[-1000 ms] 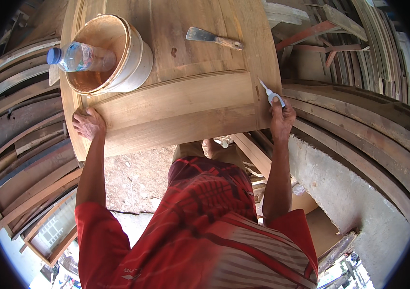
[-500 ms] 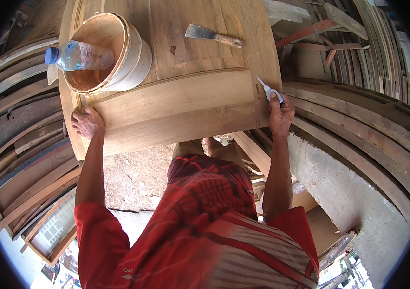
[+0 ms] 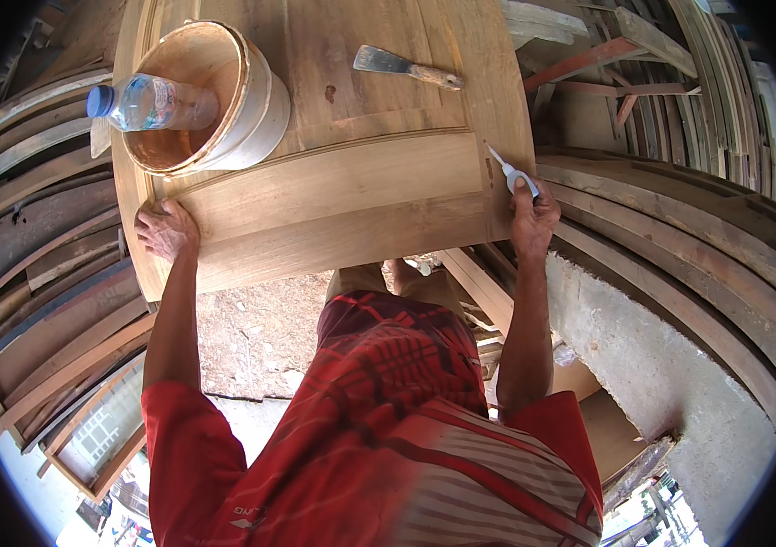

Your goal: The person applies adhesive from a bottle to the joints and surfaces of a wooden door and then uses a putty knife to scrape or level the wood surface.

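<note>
A wooden door panel point(image 3: 333, 223) lies flat in front of me. My left hand point(image 3: 167, 230) rests on its near left part, fingers spread against the wood by the edge. Over the right edge strip, my right hand point(image 3: 534, 219) grips a small white glue bottle point(image 3: 521, 182). The bottle's long thin nozzle points up and left, close above a dark streak point(image 3: 489, 171) in the wood; whether the tip touches cannot be told. Farther off on the panel lies a putty knife point(image 3: 411, 68) with a worn wooden handle.
A stained white bucket point(image 3: 265, 114) stands on the panel's left, a clear plastic bottle point(image 3: 164, 104) with a blue cap lying across its mouth. Stacked boards point(image 3: 51, 237) line the left; more planks point(image 3: 670, 214) run along the right, above a concrete block point(image 3: 643, 337).
Hardly anything differs. The right hand and glue bottle sit very slightly farther right and nearer; the left hand stays on the panel.
</note>
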`<state>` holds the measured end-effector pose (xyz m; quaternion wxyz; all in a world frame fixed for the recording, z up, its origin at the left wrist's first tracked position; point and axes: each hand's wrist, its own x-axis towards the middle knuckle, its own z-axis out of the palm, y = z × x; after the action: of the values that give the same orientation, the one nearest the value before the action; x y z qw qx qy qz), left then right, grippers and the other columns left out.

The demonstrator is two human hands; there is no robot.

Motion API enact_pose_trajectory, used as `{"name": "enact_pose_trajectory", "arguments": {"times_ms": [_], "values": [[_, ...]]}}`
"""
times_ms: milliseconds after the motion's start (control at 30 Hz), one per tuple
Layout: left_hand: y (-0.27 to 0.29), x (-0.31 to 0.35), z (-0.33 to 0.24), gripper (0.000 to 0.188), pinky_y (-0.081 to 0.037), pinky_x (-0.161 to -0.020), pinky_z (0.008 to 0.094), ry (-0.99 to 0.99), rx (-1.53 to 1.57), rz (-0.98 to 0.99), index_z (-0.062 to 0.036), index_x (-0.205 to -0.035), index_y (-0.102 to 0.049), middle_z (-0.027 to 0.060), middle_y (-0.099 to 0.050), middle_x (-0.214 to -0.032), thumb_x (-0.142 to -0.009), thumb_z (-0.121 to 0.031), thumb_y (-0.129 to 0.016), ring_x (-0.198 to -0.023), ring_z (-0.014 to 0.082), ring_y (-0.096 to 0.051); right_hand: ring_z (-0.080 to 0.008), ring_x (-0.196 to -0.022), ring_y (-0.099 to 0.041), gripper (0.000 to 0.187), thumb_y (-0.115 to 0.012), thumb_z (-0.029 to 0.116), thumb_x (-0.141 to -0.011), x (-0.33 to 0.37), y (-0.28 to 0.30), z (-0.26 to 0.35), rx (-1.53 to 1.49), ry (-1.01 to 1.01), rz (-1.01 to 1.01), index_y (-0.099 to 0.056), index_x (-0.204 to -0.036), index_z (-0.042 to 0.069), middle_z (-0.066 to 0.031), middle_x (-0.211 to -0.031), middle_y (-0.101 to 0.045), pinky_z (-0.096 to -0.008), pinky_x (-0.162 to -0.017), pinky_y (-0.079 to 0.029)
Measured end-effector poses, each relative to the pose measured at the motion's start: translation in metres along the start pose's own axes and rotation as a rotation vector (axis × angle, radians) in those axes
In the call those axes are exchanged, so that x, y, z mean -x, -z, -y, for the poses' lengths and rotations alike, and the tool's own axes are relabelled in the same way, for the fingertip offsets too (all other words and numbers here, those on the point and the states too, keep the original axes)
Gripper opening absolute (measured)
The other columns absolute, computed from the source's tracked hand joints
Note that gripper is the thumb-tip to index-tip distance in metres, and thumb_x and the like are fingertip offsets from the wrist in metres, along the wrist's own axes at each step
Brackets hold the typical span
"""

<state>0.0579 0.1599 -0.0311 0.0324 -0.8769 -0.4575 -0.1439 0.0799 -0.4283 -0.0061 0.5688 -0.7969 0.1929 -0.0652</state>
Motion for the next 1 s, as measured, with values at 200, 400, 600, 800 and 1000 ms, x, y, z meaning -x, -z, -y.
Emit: {"name": "enact_pose_trajectory", "arguments": {"times_ms": [200,400,600,800,1000], "values": [[0.006,0.002,-0.004,0.057,-0.041,-0.105,0.0587,-0.01,0.022,0.009,-0.0091,-0.138,-0.053,0.0204,-0.049,-0.142,-0.096,-0.048,-0.053,-0.126,0.0421,-0.051,-0.0064,-0.071,-0.048,0.029,-0.072,0.027,-0.1,0.006,0.006,0.0,0.003,-0.014,0.008,-0.074,-0.101,-0.002,0.0048,-0.077,-0.059,-0.0259,-0.064,-0.041],[0.004,0.001,-0.002,0.056,-0.041,-0.105,0.0585,-0.004,0.01,-0.01,-0.0094,-0.138,-0.054,0.0205,-0.05,-0.142,-0.097,-0.048,-0.053,-0.126,0.0422,-0.051,-0.0062,-0.069,-0.047,0.029,-0.073,0.028,-0.1,0.006,0.003,0.0,0.01,-0.022,0.011,-0.074,-0.099,-0.001,0.0053,-0.075,-0.057,-0.0262,-0.062,-0.04],[0.003,0.001,-0.002,0.059,-0.04,-0.106,0.0584,-0.001,0.017,0.005,-0.0084,-0.139,-0.053,0.0213,-0.049,-0.142,-0.097,-0.05,-0.053,-0.127,0.0424,-0.051,-0.0058,-0.069,-0.047,0.029,-0.073,0.027,-0.1,0.005,0.005,-0.004,0.029,-0.006,0.006,-0.074,-0.097,-0.001,0.0057,-0.074,-0.056,-0.0261,-0.062,-0.039],[0.003,0.001,-0.002,0.061,-0.04,-0.106,0.0588,0.002,-0.006,0.016,-0.0077,-0.14,-0.052,0.0223,-0.049,-0.141,-0.097,-0.05,-0.052,-0.127,0.0426,-0.05,-0.0051,-0.066,-0.046,0.026,-0.072,0.025,-0.1,0.01,0.004,-0.003,-0.072,0.022,-0.01,-0.073,-0.096,0.0,0.0059,-0.072,-0.056,-0.0256,-0.06,-0.037],[0.001,0.0,0.001,0.062,-0.039,-0.108,0.0591,0.001,-0.01,0.017,-0.0076,-0.142,-0.051,0.0219,-0.048,-0.142,-0.097,-0.051,-0.052,-0.128,0.0426,-0.049,-0.0047,-0.063,-0.045,0.025,-0.071,0.025,-0.101,0.013,0.001,0.005,-0.034,0.058,-0.037,-0.073,-0.093,0.001,0.0057,-0.067,-0.054,-0.0255,-0.057,-0.034]]}}
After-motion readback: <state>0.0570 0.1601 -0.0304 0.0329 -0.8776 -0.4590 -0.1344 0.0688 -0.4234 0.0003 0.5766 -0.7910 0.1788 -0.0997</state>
